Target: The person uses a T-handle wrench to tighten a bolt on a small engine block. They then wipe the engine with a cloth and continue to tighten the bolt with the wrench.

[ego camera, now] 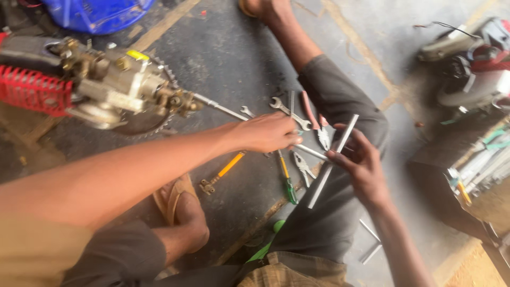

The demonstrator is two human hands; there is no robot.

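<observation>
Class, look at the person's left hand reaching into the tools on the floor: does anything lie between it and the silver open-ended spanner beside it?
Nothing visible does. The left hand rests among the tools, and the silver open-ended spanner lies on the dark concrete floor just beyond its knuckles, uncovered. The right hand, gripping a thin grey metal rod, stays off to the side.

Blue plastic tub [95,13] at top left edge. Below it, a small engine [111,87] with red finned guard [32,90] and toothed sprocket [151,119]. Another machine, red and grey [473,64], upper right. Bundle of metal rods [486,165] at right edge. Sandal [172,196] lower centre-left on dark concrete floor [234,48].
</observation>
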